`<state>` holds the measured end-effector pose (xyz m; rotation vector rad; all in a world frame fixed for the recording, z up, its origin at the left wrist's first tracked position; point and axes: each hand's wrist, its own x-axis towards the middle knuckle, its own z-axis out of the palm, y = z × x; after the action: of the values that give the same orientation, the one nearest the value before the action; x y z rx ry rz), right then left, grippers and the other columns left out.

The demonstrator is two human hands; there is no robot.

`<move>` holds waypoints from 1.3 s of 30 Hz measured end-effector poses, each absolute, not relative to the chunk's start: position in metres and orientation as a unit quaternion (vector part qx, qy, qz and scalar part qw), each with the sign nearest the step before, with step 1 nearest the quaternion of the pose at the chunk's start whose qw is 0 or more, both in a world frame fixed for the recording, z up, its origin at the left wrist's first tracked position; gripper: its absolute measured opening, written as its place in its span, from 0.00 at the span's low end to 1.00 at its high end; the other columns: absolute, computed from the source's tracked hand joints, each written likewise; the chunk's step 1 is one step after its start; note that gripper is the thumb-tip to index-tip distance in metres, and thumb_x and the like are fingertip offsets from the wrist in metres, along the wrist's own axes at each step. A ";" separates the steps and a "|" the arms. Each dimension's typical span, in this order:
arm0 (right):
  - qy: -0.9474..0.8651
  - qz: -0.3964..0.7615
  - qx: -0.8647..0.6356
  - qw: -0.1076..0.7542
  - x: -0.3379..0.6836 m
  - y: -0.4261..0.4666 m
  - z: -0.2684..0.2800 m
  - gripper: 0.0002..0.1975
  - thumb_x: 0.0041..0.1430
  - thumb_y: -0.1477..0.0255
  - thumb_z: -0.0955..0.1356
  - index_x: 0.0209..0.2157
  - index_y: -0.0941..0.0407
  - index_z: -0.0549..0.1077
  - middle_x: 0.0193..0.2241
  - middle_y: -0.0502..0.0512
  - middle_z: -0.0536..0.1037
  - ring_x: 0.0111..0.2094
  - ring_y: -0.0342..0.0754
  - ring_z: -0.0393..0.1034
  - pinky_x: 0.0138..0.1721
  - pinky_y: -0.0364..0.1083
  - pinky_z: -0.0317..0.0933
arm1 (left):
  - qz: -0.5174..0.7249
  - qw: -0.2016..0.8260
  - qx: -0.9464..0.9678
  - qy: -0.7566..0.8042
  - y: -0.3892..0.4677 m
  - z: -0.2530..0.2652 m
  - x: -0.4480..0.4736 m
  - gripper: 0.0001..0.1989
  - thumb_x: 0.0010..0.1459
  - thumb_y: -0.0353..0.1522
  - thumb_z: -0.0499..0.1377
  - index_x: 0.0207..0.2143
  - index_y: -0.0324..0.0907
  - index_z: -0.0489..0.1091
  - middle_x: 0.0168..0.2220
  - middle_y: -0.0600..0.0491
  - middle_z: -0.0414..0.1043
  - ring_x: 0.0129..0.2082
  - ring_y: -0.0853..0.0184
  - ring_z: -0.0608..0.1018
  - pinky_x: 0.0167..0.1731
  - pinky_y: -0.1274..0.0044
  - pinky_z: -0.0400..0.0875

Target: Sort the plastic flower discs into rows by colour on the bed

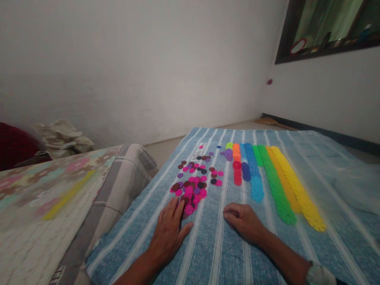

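My left hand (168, 226) lies flat with its fingers stretched out, fingertips at the near edge of a loose pile of plastic discs (194, 189) in pink, brown, purple and black. My right hand (242, 221) rests on the blue striped cloth (204, 245) with its fingers curled in; whatever they hold, if anything, is hidden. Beyond it, discs lie in overlapping rows sorted by colour: a red row (237, 178), a dark blue row (246, 171), a light blue row (257, 190), a green row (277, 194) and a yellow row (303, 194).
Short purple (228, 154), orange (236, 151) and lime (229, 145) groups sit at the far end. A clear plastic bag (356, 182) seems to lie at the right. Left stands another surface with a patterned cover (89, 190). A white wall (148, 71) rises behind.
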<state>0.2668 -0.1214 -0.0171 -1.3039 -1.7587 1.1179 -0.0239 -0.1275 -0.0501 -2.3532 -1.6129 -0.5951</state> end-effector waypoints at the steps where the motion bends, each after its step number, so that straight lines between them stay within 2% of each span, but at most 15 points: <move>1: -0.676 0.425 -0.501 0.334 0.267 -0.121 -0.017 0.09 0.55 0.69 0.64 0.27 0.56 0.74 0.16 0.46 0.71 0.20 0.43 0.65 0.25 0.42 0.55 | -0.204 0.108 -0.801 -0.552 -0.128 -0.053 -0.026 0.32 0.61 0.42 0.55 0.65 0.45 0.54 0.64 0.41 0.59 0.63 0.50 0.64 0.58 0.56 0.63; 13: -0.677 0.422 -0.503 0.333 0.266 -0.122 -0.017 0.10 0.55 0.68 0.64 0.28 0.56 0.75 0.17 0.47 0.71 0.20 0.43 0.65 0.25 0.42 0.55 | -0.215 0.046 -0.814 -0.538 -0.081 -0.055 0.019 0.29 0.64 0.37 0.51 0.65 0.37 0.54 0.66 0.37 0.54 0.67 0.52 0.56 0.62 0.58 0.59; 18: -0.676 0.424 -0.502 0.332 0.265 -0.122 -0.019 0.10 0.56 0.68 0.63 0.28 0.57 0.74 0.17 0.47 0.70 0.20 0.43 0.64 0.25 0.41 0.54 | -0.185 0.075 -0.802 -0.563 -0.066 -0.048 0.037 0.26 0.63 0.34 0.51 0.63 0.39 0.57 0.65 0.38 0.57 0.66 0.54 0.60 0.60 0.59 0.61; 23: -0.671 0.436 -0.502 0.328 0.264 -0.122 -0.021 0.10 0.56 0.68 0.63 0.27 0.57 0.74 0.17 0.47 0.69 0.20 0.43 0.63 0.25 0.41 0.54 | -0.173 0.121 -0.814 -0.542 -0.070 -0.030 0.065 0.21 0.63 0.31 0.51 0.58 0.39 0.63 0.64 0.40 0.60 0.66 0.53 0.59 0.62 0.56 0.56; 31: -0.668 0.443 -0.503 0.324 0.264 -0.122 -0.023 0.10 0.56 0.68 0.63 0.27 0.57 0.73 0.16 0.46 0.67 0.20 0.42 0.61 0.24 0.41 0.52 | -0.118 0.065 -0.887 -0.441 -0.046 -0.015 0.112 0.16 0.65 0.37 0.51 0.52 0.43 0.66 0.62 0.44 0.63 0.65 0.55 0.60 0.61 0.57 0.56; 35: -0.669 0.441 -0.507 0.318 0.263 -0.122 -0.025 0.11 0.56 0.67 0.63 0.27 0.57 0.73 0.16 0.46 0.67 0.20 0.42 0.61 0.24 0.41 0.52 | -0.111 0.057 -0.907 -0.403 -0.025 -0.020 0.118 0.14 0.67 0.35 0.47 0.50 0.45 0.67 0.58 0.48 0.67 0.62 0.58 0.64 0.60 0.57 0.57; 39: -0.670 0.438 -0.512 0.311 0.264 -0.122 -0.025 0.11 0.57 0.67 0.63 0.27 0.57 0.73 0.17 0.46 0.67 0.21 0.43 0.62 0.25 0.41 0.52 | -0.105 0.059 -0.892 -0.435 -0.011 -0.026 0.114 0.15 0.66 0.30 0.45 0.51 0.43 0.67 0.56 0.47 0.69 0.59 0.57 0.67 0.60 0.53 0.55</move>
<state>0.2643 -0.1224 -0.0252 -1.3509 -1.7695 1.1570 0.1144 -0.0114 -0.0258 -2.7032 -1.3166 -0.3183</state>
